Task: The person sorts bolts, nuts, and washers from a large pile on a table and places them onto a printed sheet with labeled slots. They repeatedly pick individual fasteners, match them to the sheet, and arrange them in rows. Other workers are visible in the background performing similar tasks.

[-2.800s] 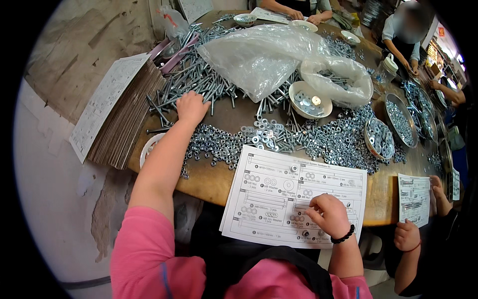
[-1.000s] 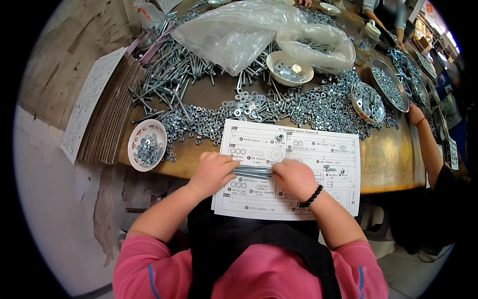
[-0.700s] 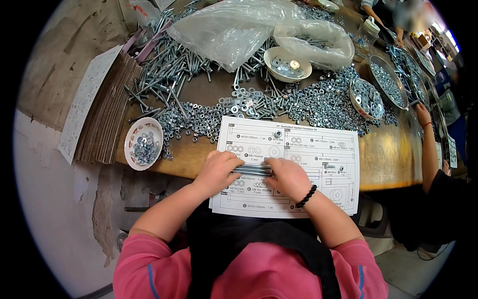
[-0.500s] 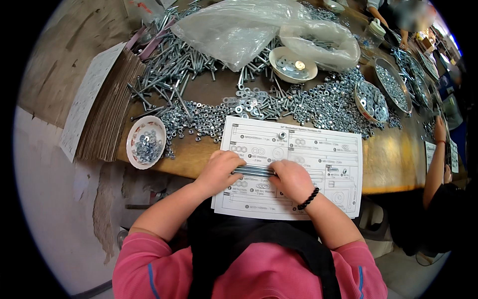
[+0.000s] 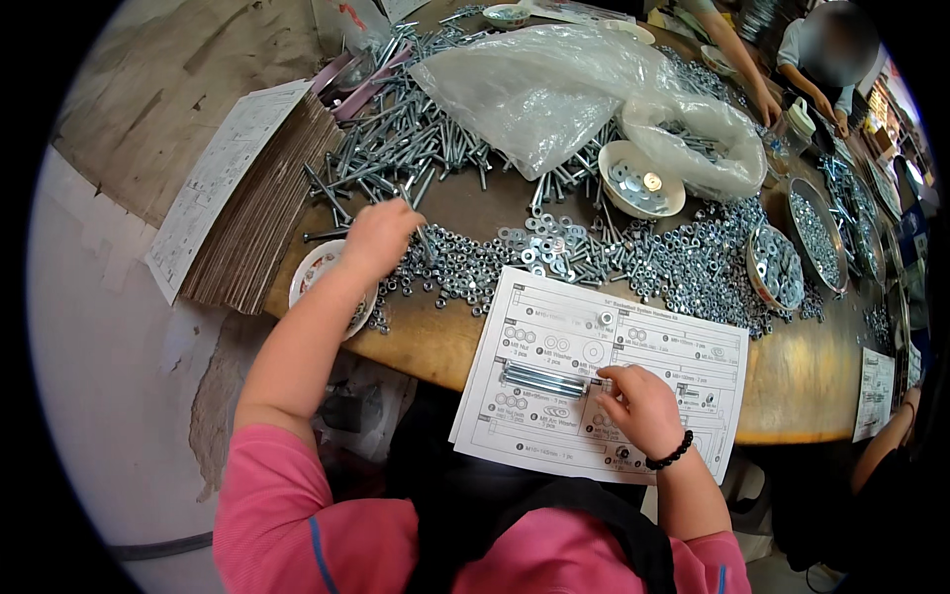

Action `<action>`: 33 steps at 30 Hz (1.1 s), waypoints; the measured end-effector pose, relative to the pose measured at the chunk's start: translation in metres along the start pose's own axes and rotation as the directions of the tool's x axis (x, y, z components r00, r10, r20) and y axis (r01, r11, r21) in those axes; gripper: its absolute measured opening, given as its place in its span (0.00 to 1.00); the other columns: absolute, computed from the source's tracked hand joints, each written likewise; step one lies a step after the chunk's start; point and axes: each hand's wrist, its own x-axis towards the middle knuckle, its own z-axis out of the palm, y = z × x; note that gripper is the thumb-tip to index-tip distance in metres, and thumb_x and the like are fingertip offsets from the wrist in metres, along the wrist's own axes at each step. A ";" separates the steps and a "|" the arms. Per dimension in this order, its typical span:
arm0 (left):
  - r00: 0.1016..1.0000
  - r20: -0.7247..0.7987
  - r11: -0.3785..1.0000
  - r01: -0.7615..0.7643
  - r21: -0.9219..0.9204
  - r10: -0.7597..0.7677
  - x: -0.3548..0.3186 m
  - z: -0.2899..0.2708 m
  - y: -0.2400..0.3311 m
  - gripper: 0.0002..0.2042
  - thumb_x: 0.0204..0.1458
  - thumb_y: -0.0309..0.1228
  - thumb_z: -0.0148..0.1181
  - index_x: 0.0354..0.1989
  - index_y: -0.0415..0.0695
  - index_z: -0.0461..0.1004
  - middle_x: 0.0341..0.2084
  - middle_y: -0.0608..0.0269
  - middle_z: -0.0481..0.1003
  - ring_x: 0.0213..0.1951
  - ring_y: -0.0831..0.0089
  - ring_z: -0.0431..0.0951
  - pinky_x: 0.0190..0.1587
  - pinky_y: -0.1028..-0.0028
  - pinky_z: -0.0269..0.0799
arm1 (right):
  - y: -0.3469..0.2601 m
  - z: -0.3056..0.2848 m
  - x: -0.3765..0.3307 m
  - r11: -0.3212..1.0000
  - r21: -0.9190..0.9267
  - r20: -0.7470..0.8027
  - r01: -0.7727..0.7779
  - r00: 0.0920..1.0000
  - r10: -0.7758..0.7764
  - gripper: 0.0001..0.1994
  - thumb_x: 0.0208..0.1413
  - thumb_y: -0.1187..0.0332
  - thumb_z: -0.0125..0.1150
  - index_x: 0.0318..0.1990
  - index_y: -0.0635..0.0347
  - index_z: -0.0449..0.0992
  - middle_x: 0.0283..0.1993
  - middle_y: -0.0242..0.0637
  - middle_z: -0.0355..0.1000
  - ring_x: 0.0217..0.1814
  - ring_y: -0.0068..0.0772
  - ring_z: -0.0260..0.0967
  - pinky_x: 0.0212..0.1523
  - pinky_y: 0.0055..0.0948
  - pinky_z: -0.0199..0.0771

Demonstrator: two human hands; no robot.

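A white printed parts sheet point(image 5: 683, 346) lies at the table's near edge. A few long metal bolts point(image 5: 542, 378) lie side by side on it. My right hand point(image 5: 638, 406) rests on the sheet with its fingertips at the right ends of those bolts. My left hand point(image 5: 379, 238) is stretched out to the left, its fingers closed around a long bolt point(image 5: 416, 220) at the edge of a big heap of long bolts point(image 5: 416, 148). A band of loose nuts and washers point(image 5: 554, 257) lies between that heap and the sheet.
A small white bowl point(image 5: 315, 272) sits under my left forearm. A stack of printed sheets point(image 5: 247, 198) lies at the left. Clear plastic bags point(image 5: 554, 89), a bowl of washers point(image 5: 638, 183) and metal dishes point(image 5: 777, 267) stand farther back. Other people work at the far right.
Both hands were together over the bolts on the sheet. My left hand has since reached out to the bolt heap and closed on one bolt; my right hand stayed on the sheet.
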 end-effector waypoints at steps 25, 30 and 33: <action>0.996 -0.085 0.998 -0.009 -0.063 0.004 0.028 -0.004 0.015 0.07 0.44 0.26 0.58 0.34 0.46 0.72 0.27 0.58 0.68 0.28 0.60 0.72 0.31 0.66 0.69 | -0.001 0.002 0.008 0.996 0.090 -0.045 0.012 0.999 -0.008 0.13 0.44 0.68 0.63 0.38 0.58 0.73 0.30 0.38 0.69 0.33 0.40 0.68 0.33 0.33 0.68; 0.945 0.182 0.529 0.305 -0.792 -0.272 -0.012 -0.028 0.129 0.06 0.45 0.26 0.59 0.32 0.42 0.74 0.27 0.63 0.73 0.29 0.72 0.73 0.34 0.73 0.69 | -0.022 0.014 0.016 0.978 0.033 -0.324 0.205 0.928 -0.184 0.22 0.41 0.68 0.65 0.47 0.62 0.70 0.49 0.47 0.65 0.51 0.48 0.63 0.50 0.37 0.65; 0.936 0.343 0.285 0.352 -0.892 -0.082 -0.045 -0.028 0.173 0.08 0.45 0.24 0.60 0.35 0.40 0.74 0.27 0.65 0.73 0.30 0.78 0.73 0.33 0.76 0.70 | -0.045 0.022 0.021 0.960 0.029 -0.365 0.279 0.897 -0.250 0.19 0.43 0.68 0.63 0.45 0.61 0.70 0.44 0.46 0.68 0.46 0.48 0.66 0.45 0.39 0.67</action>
